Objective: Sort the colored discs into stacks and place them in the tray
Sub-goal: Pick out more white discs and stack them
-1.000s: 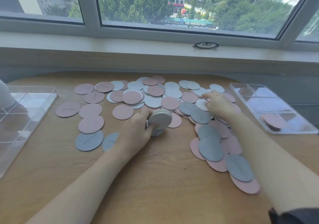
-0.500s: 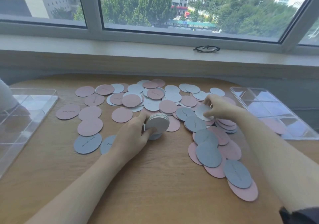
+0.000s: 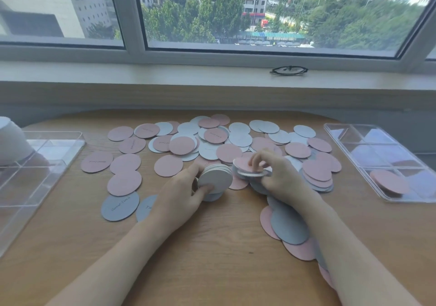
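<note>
Pink, white and grey paper discs [image 3: 212,145] lie scattered across the wooden table [image 3: 200,258]. My left hand [image 3: 181,195] grips a tilted stack of white discs [image 3: 215,178] near the table's middle. Just to its right, my right hand [image 3: 280,178] pinches a few discs [image 3: 247,167], pink on top, lifted off the pile. A clear compartment tray [image 3: 354,145] at the right holds a pink disc stack [image 3: 389,183] in its near compartment. A low stack of pink and grey discs [image 3: 317,176] sits right of my right hand.
A second clear tray [image 3: 47,164] stands at the left edge with a white object [image 3: 11,140] behind it. Black glasses [image 3: 289,70] lie on the window sill. Grey and pink discs [image 3: 287,225] lie under my right forearm.
My right hand has picked up discs from the pile and carried them left toward the white stack in my left hand. The left hand has barely moved.
</note>
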Available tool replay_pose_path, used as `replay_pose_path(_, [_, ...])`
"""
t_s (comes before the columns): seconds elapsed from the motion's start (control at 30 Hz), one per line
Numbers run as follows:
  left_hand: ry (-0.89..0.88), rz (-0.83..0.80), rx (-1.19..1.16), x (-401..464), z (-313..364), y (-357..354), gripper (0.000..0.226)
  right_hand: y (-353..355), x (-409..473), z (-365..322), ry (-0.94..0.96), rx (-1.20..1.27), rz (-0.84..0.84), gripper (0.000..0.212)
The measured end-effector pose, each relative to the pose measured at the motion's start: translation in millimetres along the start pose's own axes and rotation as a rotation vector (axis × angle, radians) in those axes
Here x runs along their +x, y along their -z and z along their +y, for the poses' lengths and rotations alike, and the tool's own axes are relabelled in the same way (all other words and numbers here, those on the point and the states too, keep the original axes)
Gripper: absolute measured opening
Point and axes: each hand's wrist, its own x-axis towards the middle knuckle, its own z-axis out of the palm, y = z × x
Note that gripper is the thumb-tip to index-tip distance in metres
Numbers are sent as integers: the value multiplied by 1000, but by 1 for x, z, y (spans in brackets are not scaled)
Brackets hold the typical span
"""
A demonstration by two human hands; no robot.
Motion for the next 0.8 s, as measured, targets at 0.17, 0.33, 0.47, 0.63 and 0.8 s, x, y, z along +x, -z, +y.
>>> replay_pose_path(0.17, [-7,-5,-9,0,-2,-1,17,-1,-1,9,-20,-60,-97,28])
replay_pose_path(0.33, [-24,2,-3,0,-2,-1,16,-3,-2,11,16,-63,7,19])
replay_pose_path(0.47, [-36,-1,-3,0,-1,-1,16,-3,-2,6,72,-66,103,19])
replay_pose_path(0.63, [-26,-10,-15,0,-3,-1,17,1,-4,-5,-28,71,322,26])
replay_pose_path(0.8, [-20,-12,-9,1,-4,-1,17,0,-2,3,-180,107,283,17])
